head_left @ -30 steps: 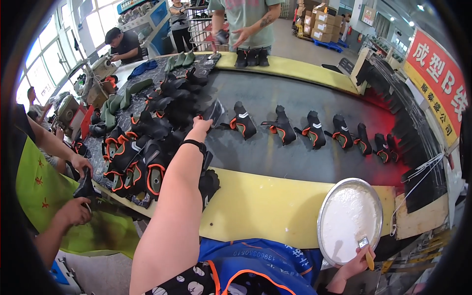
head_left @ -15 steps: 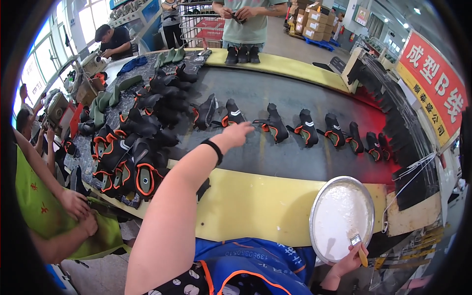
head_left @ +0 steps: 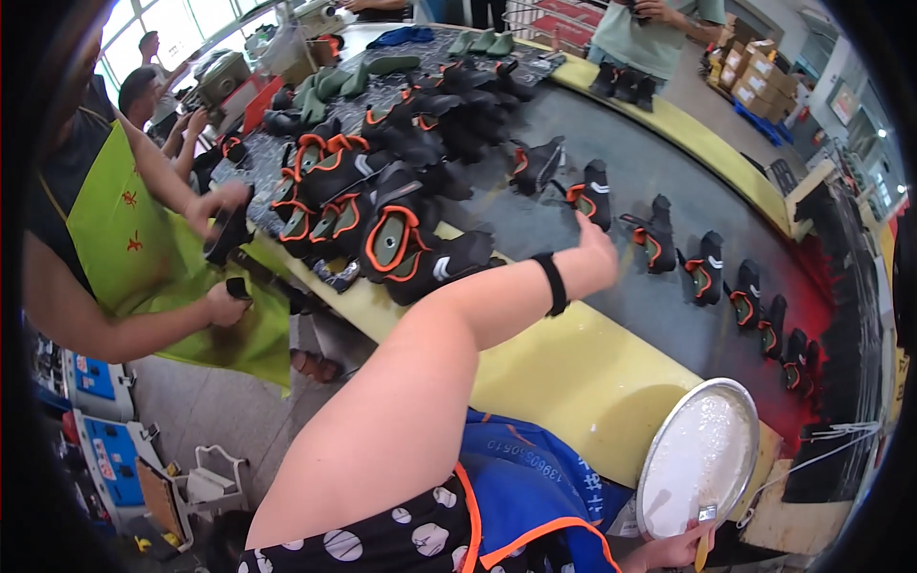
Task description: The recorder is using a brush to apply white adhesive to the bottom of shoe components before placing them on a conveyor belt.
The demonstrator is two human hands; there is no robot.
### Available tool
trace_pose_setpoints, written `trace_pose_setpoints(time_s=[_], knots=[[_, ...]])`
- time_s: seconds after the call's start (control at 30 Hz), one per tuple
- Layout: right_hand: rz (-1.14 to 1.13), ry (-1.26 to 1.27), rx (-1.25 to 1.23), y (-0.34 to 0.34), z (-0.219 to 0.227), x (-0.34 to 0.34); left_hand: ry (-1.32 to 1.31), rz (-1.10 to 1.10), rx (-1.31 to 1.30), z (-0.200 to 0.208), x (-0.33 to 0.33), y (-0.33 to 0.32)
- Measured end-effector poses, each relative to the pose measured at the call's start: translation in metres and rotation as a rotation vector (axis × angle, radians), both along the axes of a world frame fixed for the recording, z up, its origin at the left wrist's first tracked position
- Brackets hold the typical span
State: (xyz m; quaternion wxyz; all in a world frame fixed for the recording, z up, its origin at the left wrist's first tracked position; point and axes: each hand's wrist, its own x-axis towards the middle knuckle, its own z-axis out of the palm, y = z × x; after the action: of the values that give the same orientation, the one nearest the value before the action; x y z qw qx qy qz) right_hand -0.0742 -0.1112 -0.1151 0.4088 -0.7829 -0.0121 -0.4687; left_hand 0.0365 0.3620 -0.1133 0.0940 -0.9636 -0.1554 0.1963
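My left hand (head_left: 596, 256), a black band on its wrist, reaches over the dark belt (head_left: 635, 296). Its visible finger is stretched out at the near edge of a black shoe upper (head_left: 594, 187) with an orange-trimmed collar; the other fingers are partly hidden, and whether it touches the shoe is unclear. At the lower right my right hand (head_left: 673, 551) is closed on a brush (head_left: 706, 519) with a metal band and yellowish handle. The brush head lies over the near rim of a round metal pan (head_left: 754, 435) containing a white, wet-looking substance.
Similar shoe uppers stand in a row along the belt toward a red-lit, black-fringed opening (head_left: 823, 306). Many more lie piled at left (head_left: 390, 244). A co-worker in a green apron (head_left: 119, 205) handles dark items beside the pile. Yellow boards (head_left: 535, 377) edge the belt.
The view has swung left, so the belt and pan appear farther right. My left hand has come to the near side of one shoe upper. The green-aproned co-worker's hands have moved apart.
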Motion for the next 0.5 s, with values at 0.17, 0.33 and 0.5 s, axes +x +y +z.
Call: trace_pose_setpoints(time_s=[0.17,0.33,0.5], knots=[[-0.075,-0.018,0.127,-0.014,-0.008,0.002,-0.657,-0.198,-0.16,0.056,-0.142,-0.05],[-0.04,-0.013,0.185,-0.02,0.002,0.01,-0.955,0.32,0.173,0.054,-0.244,0.009],[0.037,0.002,0.243,-0.011,0.031,0.018,-0.803,0.761,0.32,0.038,-0.284,0.064]])
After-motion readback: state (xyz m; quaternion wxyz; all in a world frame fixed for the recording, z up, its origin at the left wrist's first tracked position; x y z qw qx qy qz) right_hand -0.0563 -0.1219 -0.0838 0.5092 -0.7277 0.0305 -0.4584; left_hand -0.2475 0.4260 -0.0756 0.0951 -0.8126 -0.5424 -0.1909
